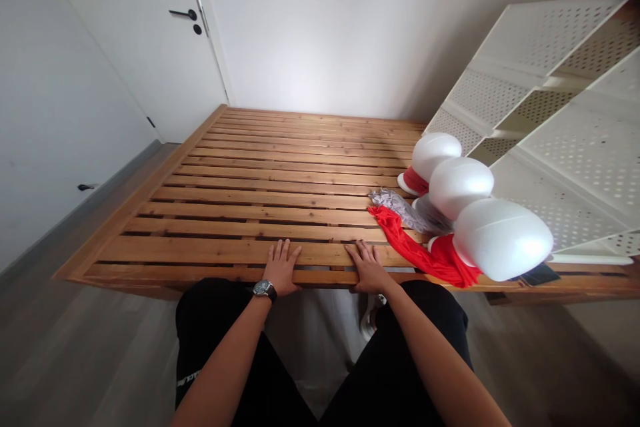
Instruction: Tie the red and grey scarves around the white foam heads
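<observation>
My left hand (281,271) lies flat on the front edge of a slatted wooden bed base (190,250), fingers spread and holding nothing; a watch (263,289) is on that wrist. On the same edge, my right hand (369,268) rests palm down with its fingers apart. To its right stand three white foam mannequin heads (503,237) in a row. A bright red scarf (407,247) is around the neck of the nearest head and trails left over the slats. A grey scarf (400,208) lies by the middle head, and darker red cloth (416,180) wraps the farthest one's neck.
White perforated panels (500,90) lean behind the heads on the right. A dark flat object (540,275) lies beneath the nearest head. At the back left is a white door (135,33) with a black handle (184,14). Grey wood-look floor (65,340) surrounds the base.
</observation>
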Demonstrator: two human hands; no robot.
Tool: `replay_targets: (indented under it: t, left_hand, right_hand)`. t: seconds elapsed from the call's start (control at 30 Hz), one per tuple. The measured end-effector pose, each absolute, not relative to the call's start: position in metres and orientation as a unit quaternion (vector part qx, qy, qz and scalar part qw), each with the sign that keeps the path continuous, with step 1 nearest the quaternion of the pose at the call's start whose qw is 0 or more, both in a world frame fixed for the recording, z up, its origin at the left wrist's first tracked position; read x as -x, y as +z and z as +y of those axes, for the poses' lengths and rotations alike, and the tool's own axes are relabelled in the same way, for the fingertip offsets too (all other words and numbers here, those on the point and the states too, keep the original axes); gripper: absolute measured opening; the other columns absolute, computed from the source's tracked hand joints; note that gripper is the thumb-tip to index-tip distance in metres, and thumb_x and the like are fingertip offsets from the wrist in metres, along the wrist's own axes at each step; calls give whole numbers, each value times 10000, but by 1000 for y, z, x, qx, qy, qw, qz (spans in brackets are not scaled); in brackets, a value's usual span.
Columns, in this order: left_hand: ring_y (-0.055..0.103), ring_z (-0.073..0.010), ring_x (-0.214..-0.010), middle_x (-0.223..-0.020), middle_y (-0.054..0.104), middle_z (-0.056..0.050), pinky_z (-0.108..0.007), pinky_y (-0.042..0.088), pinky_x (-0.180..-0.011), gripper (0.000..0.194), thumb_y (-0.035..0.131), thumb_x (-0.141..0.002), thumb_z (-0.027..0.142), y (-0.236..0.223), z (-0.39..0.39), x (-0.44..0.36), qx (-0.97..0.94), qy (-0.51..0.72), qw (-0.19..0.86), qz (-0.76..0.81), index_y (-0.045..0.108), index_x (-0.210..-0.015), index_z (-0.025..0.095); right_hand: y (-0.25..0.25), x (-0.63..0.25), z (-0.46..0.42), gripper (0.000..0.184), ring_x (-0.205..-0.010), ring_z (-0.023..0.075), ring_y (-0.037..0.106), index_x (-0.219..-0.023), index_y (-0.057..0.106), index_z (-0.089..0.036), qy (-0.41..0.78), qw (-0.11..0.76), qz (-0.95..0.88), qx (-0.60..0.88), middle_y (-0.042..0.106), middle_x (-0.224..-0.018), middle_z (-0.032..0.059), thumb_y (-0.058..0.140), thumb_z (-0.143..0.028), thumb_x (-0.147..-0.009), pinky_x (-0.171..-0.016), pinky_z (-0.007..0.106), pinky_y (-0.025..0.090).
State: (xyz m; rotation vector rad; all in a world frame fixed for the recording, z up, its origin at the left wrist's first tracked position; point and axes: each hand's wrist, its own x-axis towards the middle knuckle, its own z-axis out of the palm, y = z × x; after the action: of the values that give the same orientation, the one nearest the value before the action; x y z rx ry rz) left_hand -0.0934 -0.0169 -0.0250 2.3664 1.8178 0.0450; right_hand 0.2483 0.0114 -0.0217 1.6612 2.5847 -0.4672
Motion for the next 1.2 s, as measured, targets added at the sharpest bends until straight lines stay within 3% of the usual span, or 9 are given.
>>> replay_targets:
  t: [1.07, 1.13, 1.2]
  left_hand:
    - [53, -396, -1565, -1696, 125, -142, -570, -4, -1257, 1295, 864, -472, 622, -18, -15, 93, -788, -10, 68, 612, 293, -1587, 294]
    - [51, -395, -1565, -1696, 125, -142, -570, -5, -1257, 1304, 863, -465, 630, -19, -15, 93, -788, -9, 68, 612, 291, -1588, 296]
    - [48, -393, -1566, -1697, 120, -146, -569, -6, -1257, 1314, 864, -460, 633, -19, -15, 93, -789, -9, 68, 611, 286, -1590, 293]
  right_hand:
    - [-16, -247, 13, 1451, -1551, 415, -78, -1623, 118, -259, -188, 6, 830, -525, -17, -1685, 207, 898, -639, -460, -1196, 630, -106]
    - [-10, -251, 17, 1419, -1552, 422, -66, -1618, 170, -247, -218, 2, 826, -520, -5, -1686, 207, 867, -709, -471, -1202, 642, -81]
    - [1, -261, 19, 1261, -1560, 402, 30, -1590, 286, -215, -259, -20, 816, -517, 92, -1683, 201, 798, -753, -571, -1234, 611, 13]
